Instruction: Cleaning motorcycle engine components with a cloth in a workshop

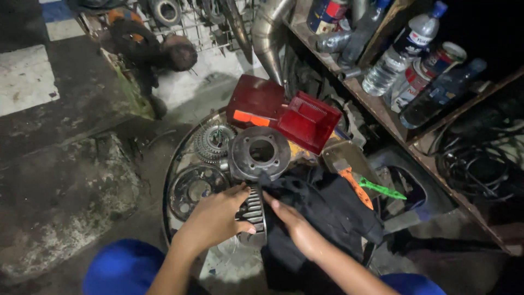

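My left hand (215, 216) grips a dark metal part with cooling fins (252, 210), thumb over its top edge. My right hand (289, 221) rests against the same finned part on its right side, lying on a black cloth (327, 213). Just beyond the hands lies a round metal hub with a centre hole (259, 152). A toothed sprocket (214, 139) sits left of the hub, and a flat ring-shaped disc (194, 188) lies left of my left hand. All rest on a round metal tray (168, 180).
Two red tail-light housings (284, 112) lie behind the hub. A scraper with an orange handle (355, 183) and a green tool (382, 190) lie to the right. A shelf (376, 109) holds plastic bottles (396, 54) and cans. An exhaust pipe (267, 33) stands behind. My blue-clad knees (123, 267) frame the bottom.
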